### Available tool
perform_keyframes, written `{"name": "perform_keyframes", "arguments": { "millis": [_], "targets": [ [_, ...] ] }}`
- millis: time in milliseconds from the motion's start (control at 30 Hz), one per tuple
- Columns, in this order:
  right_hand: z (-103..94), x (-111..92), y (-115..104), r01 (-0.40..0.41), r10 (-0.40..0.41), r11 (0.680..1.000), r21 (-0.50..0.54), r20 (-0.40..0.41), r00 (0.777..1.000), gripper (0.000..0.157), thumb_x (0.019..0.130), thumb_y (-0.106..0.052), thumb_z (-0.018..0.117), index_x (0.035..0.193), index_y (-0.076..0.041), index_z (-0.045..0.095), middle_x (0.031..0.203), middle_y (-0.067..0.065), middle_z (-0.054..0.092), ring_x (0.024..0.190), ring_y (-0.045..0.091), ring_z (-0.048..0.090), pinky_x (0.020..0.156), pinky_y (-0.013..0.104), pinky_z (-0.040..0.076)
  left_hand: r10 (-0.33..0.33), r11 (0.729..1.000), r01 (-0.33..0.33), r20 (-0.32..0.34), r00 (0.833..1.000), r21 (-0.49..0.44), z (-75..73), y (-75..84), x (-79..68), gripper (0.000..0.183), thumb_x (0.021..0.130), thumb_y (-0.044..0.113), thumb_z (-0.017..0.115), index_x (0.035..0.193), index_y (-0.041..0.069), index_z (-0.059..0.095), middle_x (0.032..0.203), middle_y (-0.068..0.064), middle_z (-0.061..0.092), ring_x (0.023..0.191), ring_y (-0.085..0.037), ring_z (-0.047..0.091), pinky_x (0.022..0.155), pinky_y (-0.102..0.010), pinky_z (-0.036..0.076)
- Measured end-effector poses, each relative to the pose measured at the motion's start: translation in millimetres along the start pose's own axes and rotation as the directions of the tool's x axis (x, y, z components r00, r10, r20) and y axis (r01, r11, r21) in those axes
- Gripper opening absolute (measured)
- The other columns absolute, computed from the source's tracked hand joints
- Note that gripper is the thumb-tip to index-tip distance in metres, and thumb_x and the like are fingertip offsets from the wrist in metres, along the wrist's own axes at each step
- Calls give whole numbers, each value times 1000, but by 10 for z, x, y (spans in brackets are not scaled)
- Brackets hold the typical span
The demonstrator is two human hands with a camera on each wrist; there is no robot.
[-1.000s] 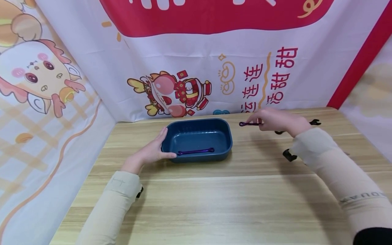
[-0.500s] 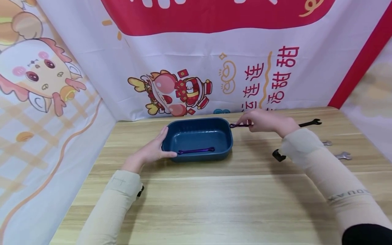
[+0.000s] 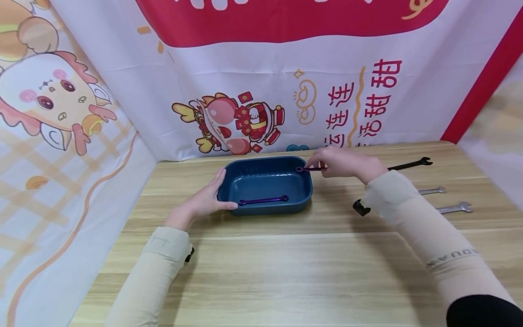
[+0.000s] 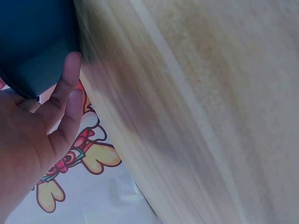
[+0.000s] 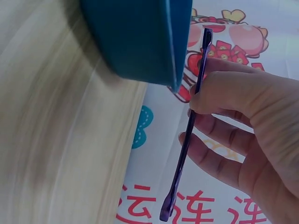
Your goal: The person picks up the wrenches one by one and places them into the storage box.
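A dark blue rectangular bin [image 3: 267,210] stands on the table. My left hand [image 3: 199,200] holds its left end, thumb over the near rim and fingers along the side. In the left wrist view, two fingers [image 4: 70,109] extend beneath the bin's edge. Inside lies a purple wrench [image 3: 263,200] near the front wall. My right hand [image 3: 342,162] pinches a second purple wrench [image 5: 184,144] around its middle between thumb and fingertips. This wrench's ring end reaches over the bin's right rim, above the inside. The right wrist view has it raised off the table.
Right of the bin lie a black wrench [image 3: 410,164], a small silver wrench [image 3: 433,190] and a larger silver wrench [image 3: 455,208], partly hidden by the right forearm. A printed cloth [image 3: 245,63] hangs behind the wooden table [image 3: 261,272].
My right hand has moved left with its purple wrench, from beside the bin to over its right rim. The silver wrenches have come out from behind the forearm. My left hand stays put.
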State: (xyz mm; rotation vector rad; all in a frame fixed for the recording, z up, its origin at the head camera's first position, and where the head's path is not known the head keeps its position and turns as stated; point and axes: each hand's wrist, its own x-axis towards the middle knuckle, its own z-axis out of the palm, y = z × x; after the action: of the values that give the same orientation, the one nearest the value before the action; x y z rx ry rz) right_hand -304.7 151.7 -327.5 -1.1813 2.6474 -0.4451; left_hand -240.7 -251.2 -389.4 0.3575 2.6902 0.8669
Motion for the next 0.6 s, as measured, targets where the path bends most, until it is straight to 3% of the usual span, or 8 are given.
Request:
{"name": "perform_keyframes", "arguments": {
  "millis": [600],
  "targets": [
    [-16,183,-227,31,-31,999,-11,30,999,41,90,8,65,128,-7,72,113,10,69,93,22,60,82,36,57,3,1000,-3,-1,1000,12,2,-2,-2,119,90,46,79,165,17,-9,171,-4,-12,156,-34,0,122,-58,14]
  ]
}}
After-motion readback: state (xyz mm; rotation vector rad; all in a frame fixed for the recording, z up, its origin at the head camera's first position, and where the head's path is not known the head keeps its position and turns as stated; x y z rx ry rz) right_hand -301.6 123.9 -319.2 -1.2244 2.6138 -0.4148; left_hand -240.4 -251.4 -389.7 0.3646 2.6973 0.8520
